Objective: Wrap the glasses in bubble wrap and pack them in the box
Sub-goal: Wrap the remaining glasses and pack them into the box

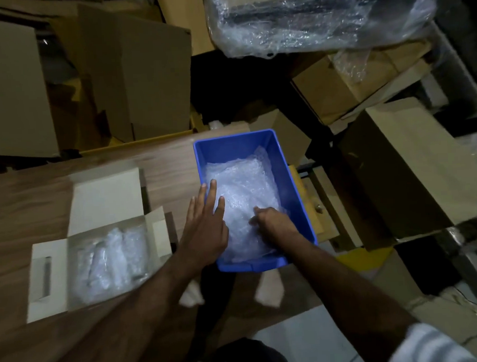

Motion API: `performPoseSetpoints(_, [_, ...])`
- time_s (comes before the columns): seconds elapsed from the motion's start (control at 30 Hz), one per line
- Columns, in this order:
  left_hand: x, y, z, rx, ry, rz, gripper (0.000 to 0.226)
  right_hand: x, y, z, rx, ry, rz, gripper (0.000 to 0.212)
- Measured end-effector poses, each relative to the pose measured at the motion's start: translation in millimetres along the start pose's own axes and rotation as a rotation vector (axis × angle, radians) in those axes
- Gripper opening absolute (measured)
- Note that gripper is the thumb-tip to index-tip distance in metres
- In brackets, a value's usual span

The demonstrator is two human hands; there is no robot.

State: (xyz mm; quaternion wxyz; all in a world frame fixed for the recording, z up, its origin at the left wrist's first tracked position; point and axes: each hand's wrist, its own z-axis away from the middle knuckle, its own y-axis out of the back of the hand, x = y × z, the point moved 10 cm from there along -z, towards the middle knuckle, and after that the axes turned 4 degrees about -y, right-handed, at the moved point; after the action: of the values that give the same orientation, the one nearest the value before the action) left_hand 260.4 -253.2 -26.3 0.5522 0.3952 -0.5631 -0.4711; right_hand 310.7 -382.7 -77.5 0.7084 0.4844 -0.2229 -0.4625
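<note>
We are fetching bubble wrap (241, 205) from the blue bin (292, 195): our left hand (206, 223) lies flat on it, our right hand (272, 223) pinches a sheet. Wrapped glasses (112, 260) already fill the box (50, 274) at left; next, lift one sheet free.

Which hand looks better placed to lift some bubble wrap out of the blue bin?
Probably the right hand: its fingers are already curled into the bubble wrap inside the blue bin. The left hand lies flat with straight fingers over the bin's near-left rim, so it would first need to close.
</note>
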Motion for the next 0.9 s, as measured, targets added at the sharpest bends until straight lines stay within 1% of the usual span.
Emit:
performPoseSetpoints(0.07, [2, 4, 2, 0.014, -0.003, 0.018, 0.068, 5, 10, 0, 0.063, -0.022, -0.075, 0.026])
performPoseSetpoints(0.1, [4, 5, 2, 0.018, -0.007, 0.028, 0.067, 8, 16, 1, 0.094, -0.022, -0.120, 0.027])
performPoseSetpoints(0.17, [5, 8, 3, 0.027, -0.012, 0.050, 0.069, 13, 25, 8, 0.128, -0.008, -0.211, 0.033])
performPoseSetpoints(0.27, [4, 7, 1, 0.004, -0.024, 0.076, 0.074, 18, 31, 21, 0.144, 0.010, -0.264, 0.043])
performPoseSetpoints(0.33, [2, 5, 0, -0.041, -0.036, 0.085, 0.083, 23, 41, 29, 0.229, -0.003, -0.324, 0.044])
performPoseSetpoints(0.43, [6, 7, 0, -0.069, -0.070, 0.062, 0.102, 29, 57, 39, 0.388, -0.015, -0.443, 0.037])
performPoseSetpoints(0.5, [11, 6, -3, -0.072, -0.071, 0.035, 0.106, 30, 65, 47, 0.476, -0.004, -0.481, 0.032])
performPoseSetpoints(0.53, [13, 5, -7, -0.065, -0.066, 0.026, 0.102, 30, 71, 51, 0.523, 0.007, -0.491, 0.029])
performPoseSetpoints(0.6, [14, 7, -15, -0.010, -0.047, 0.041, 0.082, 29, 81, 56, 0.591, 0.047, -0.494, 0.023])
performPoseSetpoints(0.67, [8, 14, -19, 0.037, -0.012, 0.092, 0.061, 31, 82, 58, 0.580, 0.096, -0.504, 0.017])
performPoseSetpoints(0.7, [7, 15, -20, 0.028, -0.009, 0.107, 0.059, 31, 80, 58, 0.551, 0.118, -0.530, 0.015])
performPoseSetpoints(0.8, [5, 18, -16, 0.006, -0.042, 0.138, 0.063, 34, 77, 67, 0.502, 0.182, -0.620, 0.013])
performPoseSetpoints(0.9, [0, 16, -9, -0.020, -0.082, 0.156, 0.063, 33, 78, 84, 0.509, 0.178, -0.604, 0.014])
